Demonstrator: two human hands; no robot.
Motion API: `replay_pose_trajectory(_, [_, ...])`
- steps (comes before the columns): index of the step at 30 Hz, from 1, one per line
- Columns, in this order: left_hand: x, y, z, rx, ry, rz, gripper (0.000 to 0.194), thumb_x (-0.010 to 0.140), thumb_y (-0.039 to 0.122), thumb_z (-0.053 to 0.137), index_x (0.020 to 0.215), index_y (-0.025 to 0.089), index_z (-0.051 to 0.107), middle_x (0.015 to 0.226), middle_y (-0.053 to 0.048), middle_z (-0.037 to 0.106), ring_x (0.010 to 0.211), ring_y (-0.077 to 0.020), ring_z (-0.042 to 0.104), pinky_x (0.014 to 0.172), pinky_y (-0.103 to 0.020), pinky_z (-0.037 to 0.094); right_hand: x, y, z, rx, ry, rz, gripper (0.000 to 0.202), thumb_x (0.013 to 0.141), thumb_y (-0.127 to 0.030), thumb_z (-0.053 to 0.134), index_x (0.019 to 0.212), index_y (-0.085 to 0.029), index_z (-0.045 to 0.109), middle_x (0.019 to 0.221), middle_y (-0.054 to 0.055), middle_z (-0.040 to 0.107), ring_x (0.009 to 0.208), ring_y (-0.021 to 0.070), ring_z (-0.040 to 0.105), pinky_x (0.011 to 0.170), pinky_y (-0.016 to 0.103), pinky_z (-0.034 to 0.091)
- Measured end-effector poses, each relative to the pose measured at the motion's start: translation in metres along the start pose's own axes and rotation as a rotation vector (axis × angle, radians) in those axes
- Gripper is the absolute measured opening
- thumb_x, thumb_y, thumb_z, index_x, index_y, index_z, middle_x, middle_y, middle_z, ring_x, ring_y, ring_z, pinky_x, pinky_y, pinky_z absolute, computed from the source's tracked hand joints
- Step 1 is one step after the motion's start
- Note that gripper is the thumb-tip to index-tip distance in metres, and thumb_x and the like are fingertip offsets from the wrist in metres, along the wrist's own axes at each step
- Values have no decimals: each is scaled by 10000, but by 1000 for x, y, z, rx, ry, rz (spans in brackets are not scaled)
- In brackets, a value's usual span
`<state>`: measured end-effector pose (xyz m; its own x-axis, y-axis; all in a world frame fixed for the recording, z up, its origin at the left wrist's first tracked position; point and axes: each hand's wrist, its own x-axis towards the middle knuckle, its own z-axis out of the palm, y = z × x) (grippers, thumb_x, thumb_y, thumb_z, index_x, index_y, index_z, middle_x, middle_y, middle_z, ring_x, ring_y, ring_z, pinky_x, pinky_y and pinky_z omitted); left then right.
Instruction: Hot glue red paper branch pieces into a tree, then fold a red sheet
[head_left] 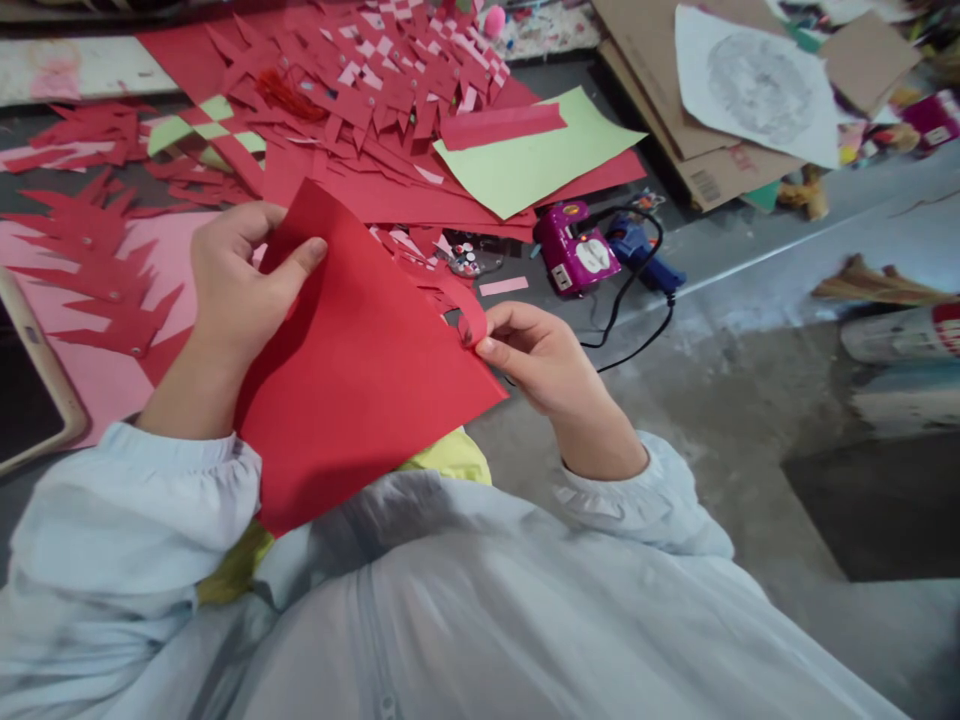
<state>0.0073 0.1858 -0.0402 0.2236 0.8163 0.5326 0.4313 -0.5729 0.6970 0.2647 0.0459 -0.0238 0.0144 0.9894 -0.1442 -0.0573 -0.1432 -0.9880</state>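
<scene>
My left hand grips the upper left edge of a large red paper sheet, thumb on its front face. The sheet is tilted over my lap. At its right edge my right hand pinches a narrow red paper strip that curls over in a loop. Whether the strip is still joined to the sheet I cannot tell. Just beyond the right hand, a short pink paper strip lies on the table.
Red paper cutouts are heaped at the back, beside a light green sheet. A purple box and a blue glue gun with a black cord lie to the right. Cardboard is behind them. A phone rests at far left.
</scene>
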Motion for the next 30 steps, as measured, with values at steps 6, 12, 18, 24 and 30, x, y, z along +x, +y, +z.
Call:
replay_pose_trajectory(6, [0, 0, 1, 20, 13, 7, 192, 751, 327, 714, 803, 146, 676, 699, 31, 590, 628, -92, 544, 647, -267, 493, 2, -11, 0, 58, -42, 191, 361, 621, -481, 872, 755, -198, 693, 623, -52, 587, 534, 55, 477, 519, 200, 424])
replay_pose_trajectory(12, [-1, 1, 0, 30, 15, 4, 181, 746, 301, 719, 818, 137, 689, 711, 27, 602, 642, -98, 555, 672, -284, 513, 5, -9, 1, 58, -97, 278, 389, 556, -465, 902, 730, -189, 689, 625, -55, 598, 533, 44, 471, 486, 185, 384])
replay_pose_trajectory(18, [0, -1, -1, 43, 6, 7, 212, 756, 329, 721, 840, 136, 698, 725, 27, 616, 658, -100, 569, 706, -307, 542, 6, -4, 3, 48, -59, 175, 364, 601, -463, 880, 654, -189, 646, 562, -71, 539, 493, 40, 416, 464, 193, 352])
replay_pose_trajectory(24, [1, -1, -2, 37, 15, 0, 255, 759, 376, 714, 847, 138, 698, 746, 18, 627, 658, -99, 552, 702, -292, 511, 3, -1, 6, 71, 94, 131, 372, 521, -451, 918, 600, -200, 655, 592, -57, 590, 522, 49, 463, 495, 196, 398])
replay_pose_trajectory(30, [2, 0, -1, 9, 64, -42, 215, 726, 359, 732, 800, 159, 702, 737, 4, 643, 636, -107, 532, 668, -286, 479, 0, 2, 3, 71, 126, 78, 299, 528, -454, 917, 622, -241, 729, 686, -20, 675, 652, 102, 566, 605, 248, 474])
